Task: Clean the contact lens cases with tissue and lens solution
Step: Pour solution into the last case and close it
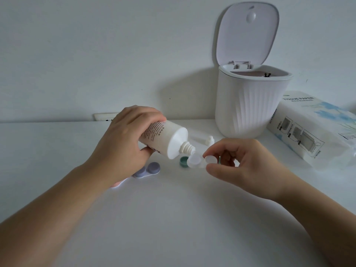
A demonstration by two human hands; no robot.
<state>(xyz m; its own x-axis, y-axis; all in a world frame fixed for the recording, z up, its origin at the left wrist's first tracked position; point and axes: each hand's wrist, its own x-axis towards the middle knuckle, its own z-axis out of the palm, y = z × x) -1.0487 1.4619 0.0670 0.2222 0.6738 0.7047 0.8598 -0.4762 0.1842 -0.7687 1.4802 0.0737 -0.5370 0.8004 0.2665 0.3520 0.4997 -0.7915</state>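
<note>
While left hand (123, 143) tips solution bottle (163, 138), right hand (244, 166) holds case (200, 160) — uncapped.

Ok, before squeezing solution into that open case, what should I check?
1. Solution bottle uncapped, nozzle tipped down: ok.
2. Nozzle lined up with the open well of the clear lens case: ok, close beside it.
3. Right hand holds the case steady: ok.
4. Left hand grips the bottle: ok.
5. Green cap off, on the table: ok.
6. Well free of old liquid: cannot tell.
</note>
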